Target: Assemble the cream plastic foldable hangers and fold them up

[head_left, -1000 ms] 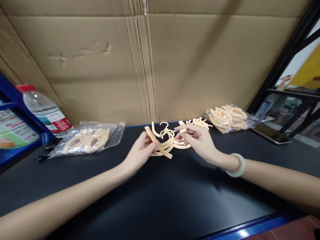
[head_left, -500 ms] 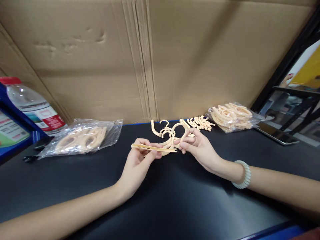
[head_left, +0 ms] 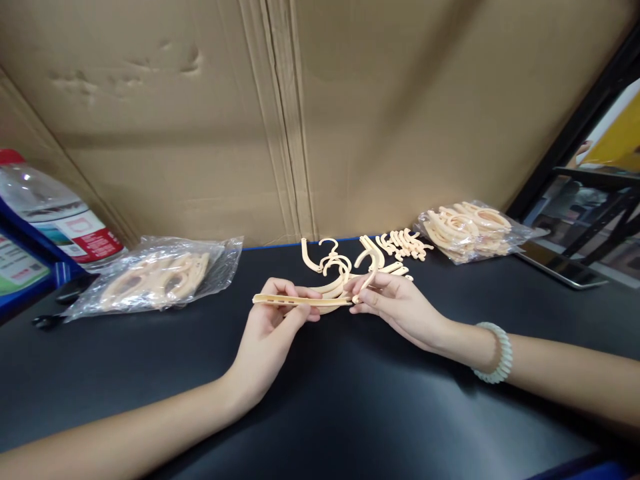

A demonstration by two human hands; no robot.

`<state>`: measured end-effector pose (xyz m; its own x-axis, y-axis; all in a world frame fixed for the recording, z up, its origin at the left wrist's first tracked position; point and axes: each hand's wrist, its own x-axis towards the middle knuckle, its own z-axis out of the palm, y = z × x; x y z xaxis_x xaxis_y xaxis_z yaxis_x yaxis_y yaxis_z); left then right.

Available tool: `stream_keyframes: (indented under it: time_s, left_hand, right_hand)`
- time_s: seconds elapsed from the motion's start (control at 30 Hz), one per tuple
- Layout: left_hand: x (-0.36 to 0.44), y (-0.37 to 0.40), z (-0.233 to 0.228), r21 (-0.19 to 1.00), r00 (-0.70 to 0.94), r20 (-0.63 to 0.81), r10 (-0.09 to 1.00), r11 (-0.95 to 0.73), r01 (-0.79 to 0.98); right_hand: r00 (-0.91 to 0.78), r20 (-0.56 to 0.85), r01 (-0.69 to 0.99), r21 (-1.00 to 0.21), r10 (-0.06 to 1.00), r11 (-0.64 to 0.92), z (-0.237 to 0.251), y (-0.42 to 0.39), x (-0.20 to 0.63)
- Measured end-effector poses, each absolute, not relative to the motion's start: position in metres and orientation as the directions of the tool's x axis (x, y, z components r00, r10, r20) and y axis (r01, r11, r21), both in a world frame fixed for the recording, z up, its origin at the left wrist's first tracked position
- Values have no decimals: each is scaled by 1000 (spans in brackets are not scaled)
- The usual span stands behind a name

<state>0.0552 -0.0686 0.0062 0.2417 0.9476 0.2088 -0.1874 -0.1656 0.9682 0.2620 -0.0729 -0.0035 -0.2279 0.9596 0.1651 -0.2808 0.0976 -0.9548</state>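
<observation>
Two hands joining beige plastic parts over a black table.

Left hand [head_left: 274, 319] pinching a flat slotted bar [head_left: 300, 301], held level just above the table [head_left: 350, 400]. Right hand [head_left: 395, 303], closed on a curved piece [head_left: 369, 267], pressing its end to the bar's right tip; whether clicked in or only touching, impossible to tell. Just behind, a loose pile [head_left: 333, 270] of hooks and arcs, then a row of hooks [head_left: 404, 244] near the cardboard [head_left: 320, 113]. Farther out, a bag [head_left: 160, 279] of parts at left beside a bottle [head_left: 55, 217], another bag [head_left: 470, 230] at right, a tablet [head_left: 560, 267] past it. By the look of it, assembly barely begun: one joint in hand, no finished piece visible, the pile and both bags left to work through.
</observation>
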Motion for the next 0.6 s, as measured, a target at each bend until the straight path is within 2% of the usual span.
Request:
stream_keyframes:
  time_s: [0.23, 0.6]
  left_hand:
    - [55, -70, 8, 970, 253, 230, 940, -201, -137]
    - [53, -70, 5, 966, 287, 256, 923, -252, -52]
  right_hand:
    - [-329, 95, -288, -957, 940, -5, -3, -75, 261]
    - [-339, 90, -252, -968, 936, 2, -6, -74, 261]
